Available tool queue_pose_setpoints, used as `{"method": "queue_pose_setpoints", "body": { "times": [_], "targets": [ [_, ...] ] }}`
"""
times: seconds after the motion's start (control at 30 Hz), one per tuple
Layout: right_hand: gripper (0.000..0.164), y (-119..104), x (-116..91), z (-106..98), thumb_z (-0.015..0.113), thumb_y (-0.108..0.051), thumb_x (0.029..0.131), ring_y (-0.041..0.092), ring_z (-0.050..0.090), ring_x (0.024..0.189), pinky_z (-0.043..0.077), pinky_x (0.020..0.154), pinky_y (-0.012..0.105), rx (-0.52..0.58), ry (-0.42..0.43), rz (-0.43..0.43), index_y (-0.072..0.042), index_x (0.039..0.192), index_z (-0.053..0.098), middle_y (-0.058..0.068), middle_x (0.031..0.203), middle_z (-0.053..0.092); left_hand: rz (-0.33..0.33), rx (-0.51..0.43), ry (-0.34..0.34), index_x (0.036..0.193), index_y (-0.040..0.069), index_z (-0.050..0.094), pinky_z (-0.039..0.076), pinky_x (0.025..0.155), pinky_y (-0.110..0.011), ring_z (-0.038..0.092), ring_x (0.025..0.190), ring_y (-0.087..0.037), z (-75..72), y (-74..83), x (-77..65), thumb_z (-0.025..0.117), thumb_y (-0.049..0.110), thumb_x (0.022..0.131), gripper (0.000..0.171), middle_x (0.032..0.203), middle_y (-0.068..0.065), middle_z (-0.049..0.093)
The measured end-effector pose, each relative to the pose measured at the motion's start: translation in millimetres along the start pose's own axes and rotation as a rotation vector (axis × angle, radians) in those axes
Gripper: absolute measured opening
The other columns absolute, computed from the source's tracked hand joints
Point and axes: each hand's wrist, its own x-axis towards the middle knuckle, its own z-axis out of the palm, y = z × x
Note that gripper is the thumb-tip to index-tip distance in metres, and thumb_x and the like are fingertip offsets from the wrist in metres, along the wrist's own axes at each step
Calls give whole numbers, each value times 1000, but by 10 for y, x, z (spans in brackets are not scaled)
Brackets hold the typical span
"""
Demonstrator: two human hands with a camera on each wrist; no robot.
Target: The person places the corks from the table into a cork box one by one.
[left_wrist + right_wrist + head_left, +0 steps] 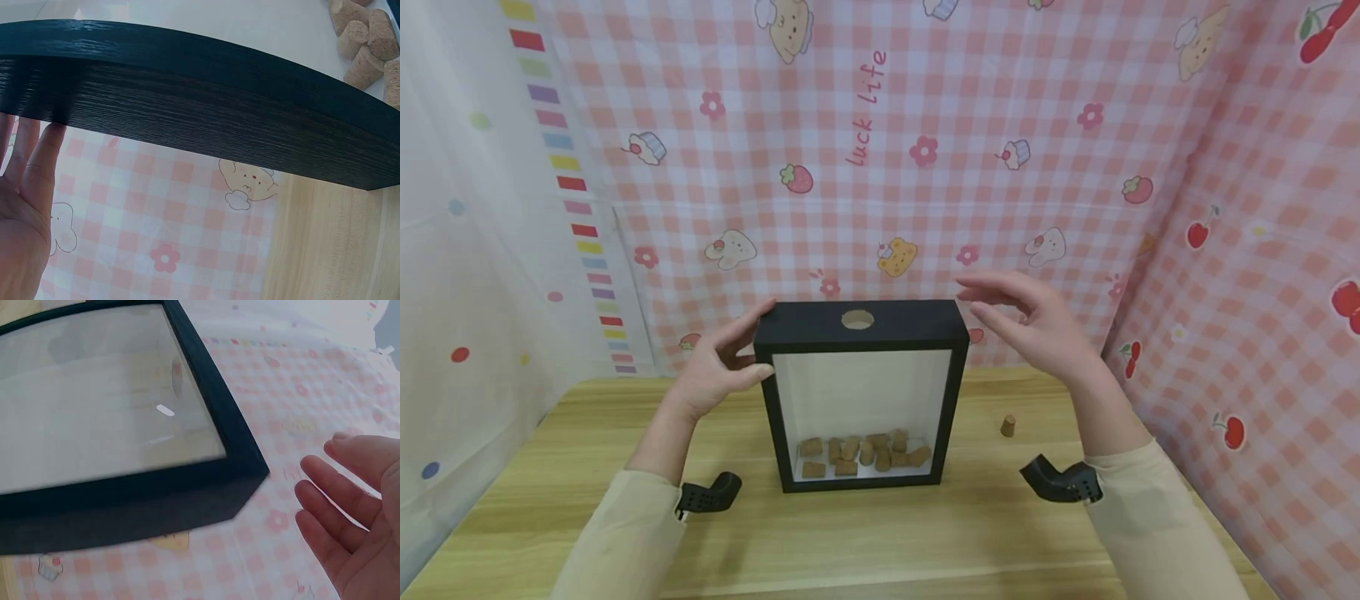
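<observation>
A black shadow box (805, 327) with a clear front stands upright on the table, a round hole (857, 320) in its top. Several corks (882, 458) lie at the bottom behind the front pane. My left hand (711, 371) grips the box's upper left side, thumb on the front edge and fingers toward the back. Beside the upper right corner, my right hand (1033, 325) holds nothing, its fingers loosely bent; the right wrist view shows a gap between these fingers (340, 494) and the frame. One loose cork (1007, 427) stands on the table right of the box.
The wooden table (880, 542) reaches back to a pink checked curtain (970, 200). Another printed curtain (1240, 333) hangs on the right, and a white dotted one (475, 275) on the left. Black wrist mounts (1063, 482) sit on both sleeves.
</observation>
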Motion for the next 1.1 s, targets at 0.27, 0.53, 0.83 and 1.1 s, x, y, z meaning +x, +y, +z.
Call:
{"method": "queue_pose_setpoints", "body": {
  "times": [0.27,0.53,0.83,1.1],
  "targets": [
    [39,146,-271,-159,62,6,93,7,64,106,47,89,20,-11,30,35,-2,132,63,16,116,69,-8,16,5,155,10,35,44,97,-25,36,140,-12,-5,14,-9,66,-8,88,77,160,-15,26],
    [41,377,-555,-199,64,-2,96,8,62,108,48,87,18,-30,31,166,-6,136,60,14,119,68,7,2,4,155,9,35,45,97,-25,36,140,-12,4,6,0,66,-10,87,76,159,-1,32],
    [44,691,-837,-136,64,-7,96,9,61,110,45,89,16,-5,11,276,-6,140,56,16,122,66,-6,13,6,155,11,36,44,98,-24,36,141,-13,10,24,1,66,-9,87,77,159,0,33],
    [48,1145,-1127,-2,65,-7,96,4,60,107,46,92,21,14,-12,323,-6,142,53,20,126,62,-14,15,13,155,13,37,44,98,-26,33,142,-16,18,32,-4,65,-9,87,77,160,-16,25]
  ]
}}
